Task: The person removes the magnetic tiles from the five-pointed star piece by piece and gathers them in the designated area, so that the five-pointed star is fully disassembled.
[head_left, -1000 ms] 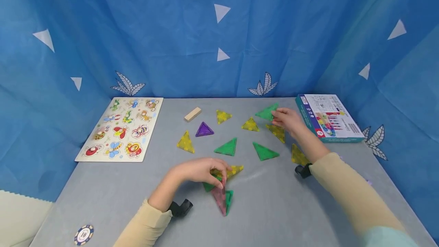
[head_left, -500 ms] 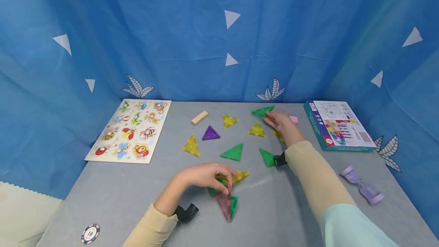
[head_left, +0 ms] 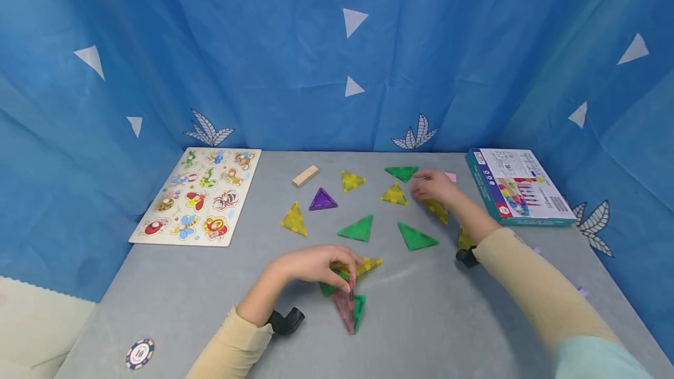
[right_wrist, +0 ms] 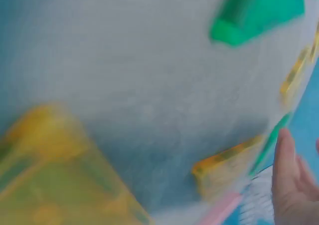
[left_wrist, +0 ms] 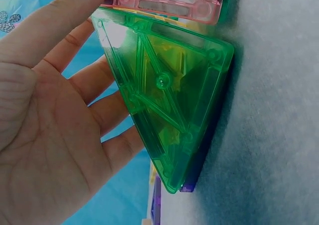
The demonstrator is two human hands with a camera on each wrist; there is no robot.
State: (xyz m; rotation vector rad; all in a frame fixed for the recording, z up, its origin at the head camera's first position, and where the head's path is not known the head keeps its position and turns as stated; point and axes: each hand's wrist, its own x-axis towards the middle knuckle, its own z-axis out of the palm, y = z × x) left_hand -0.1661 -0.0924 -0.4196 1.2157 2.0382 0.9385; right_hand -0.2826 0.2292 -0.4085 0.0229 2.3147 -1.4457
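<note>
Left hand: your left hand (head_left: 310, 263) rests over the small standing tile build (head_left: 347, 291) near the table's front; straight fingers press the green tile (left_wrist: 167, 105), the thumb touches the pink tile (left_wrist: 169, 0).
Right hand: your right hand (head_left: 434, 187) hovers at the far side, just beside the dark green triangle (head_left: 402, 172) and over a yellow triangle (head_left: 437, 210); it seems to hold nothing, fingers loosely bent, though blur leaves that uncertain.
Loose tiles: more triangles lie flat between your hands, well apart from the build.
Risk: the build likely leans on your left fingers; ease off and it may fold flat.
Risk: your right sleeve (head_left: 526, 285) passes low over the tiles and could drag them.
</note>
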